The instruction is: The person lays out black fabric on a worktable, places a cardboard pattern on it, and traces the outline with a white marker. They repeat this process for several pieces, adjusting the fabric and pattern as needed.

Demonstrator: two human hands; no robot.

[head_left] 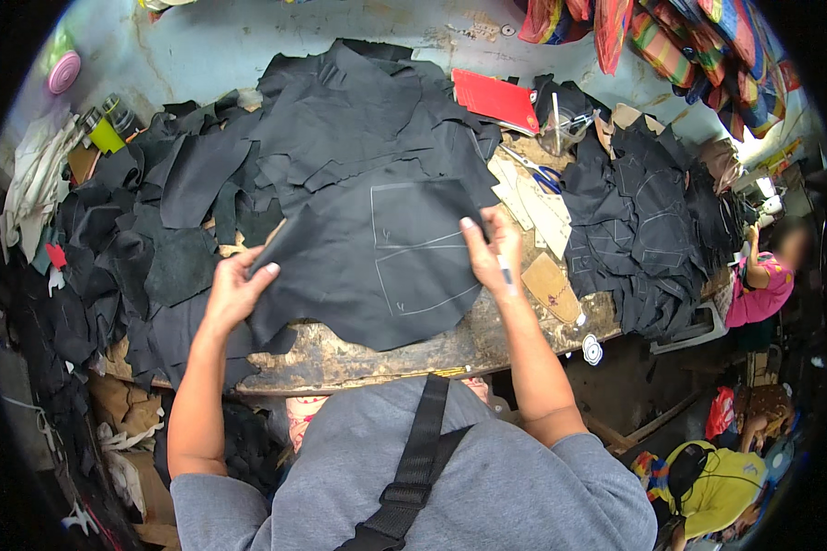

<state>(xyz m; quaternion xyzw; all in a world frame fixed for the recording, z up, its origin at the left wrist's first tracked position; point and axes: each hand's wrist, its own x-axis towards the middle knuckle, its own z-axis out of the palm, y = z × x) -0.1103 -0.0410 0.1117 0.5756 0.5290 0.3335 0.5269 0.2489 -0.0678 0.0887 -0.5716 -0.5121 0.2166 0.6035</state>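
Both of my hands hold a wide piece of black leather (pixel 340 257) by its edges, over a worn wooden table (pixel 358 360). My left hand (pixel 237 285) pinches the left edge, where the leather folds up. At the right edge, my right hand (pixel 494 248) grips between thumb and fingers, with a light-coloured object partly showing against that hand. Pale lines outline two shapes on the leather's right half. Just beyond the piece lies a large heap of black leather (pixel 354 119). Beside my right hand are cream pattern pieces (pixel 535 207) and a tan pattern piece (pixel 549 286).
Blue-handled scissors (pixel 544 176) lie behind the patterns, near a red booklet (pixel 494 101) and a clear container (pixel 565 129). Black leather scraps (pixel 175 239) cover the left side; marked leather pieces (pixel 639 230) pile up at right. Other people sit at the far right, one in pink (pixel 761 286).
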